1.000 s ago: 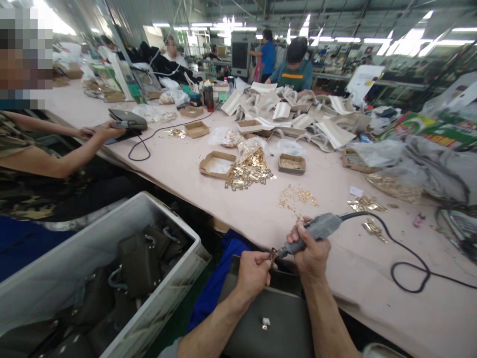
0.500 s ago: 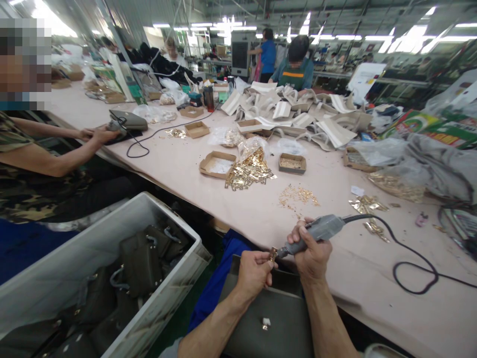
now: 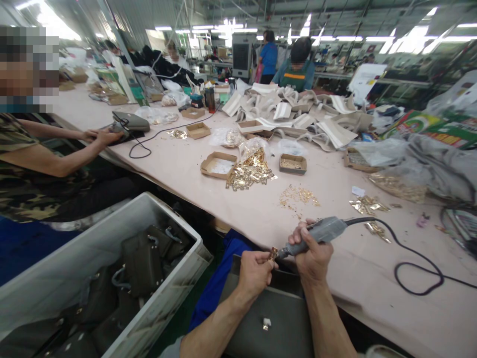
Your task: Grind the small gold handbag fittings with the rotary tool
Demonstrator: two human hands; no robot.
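Note:
My right hand [image 3: 314,253] is wrapped round a grey corded electric screwdriver [image 3: 323,230], its tip pointing left and down. Between the thumb and fingers of my left hand [image 3: 256,271] is a small gold metal clasp plate [image 3: 274,253]. The screwdriver's tip meets the clasp plate or lies right against it; the exact contact is too small to tell. Below my hands, on my lap, lies a dark olive handbag [image 3: 274,315] with a small metal lock piece [image 3: 266,323] on its face, partly covered in white.
A grey plastic crate [image 3: 197,248] of dark bags stands at the left. On the table are a heap of gold plates [image 3: 249,171], scattered small gold parts [image 3: 298,196], cardboard trays [image 3: 219,165] and a looping black cord [image 3: 417,258]. A co-worker [image 3: 33,154] sits at the left, handling a bag.
Both hands keep the same hold, screwdriver tip at the clasp plate. The whole view has shifted very slightly; the co-worker at the left appears a little further right.

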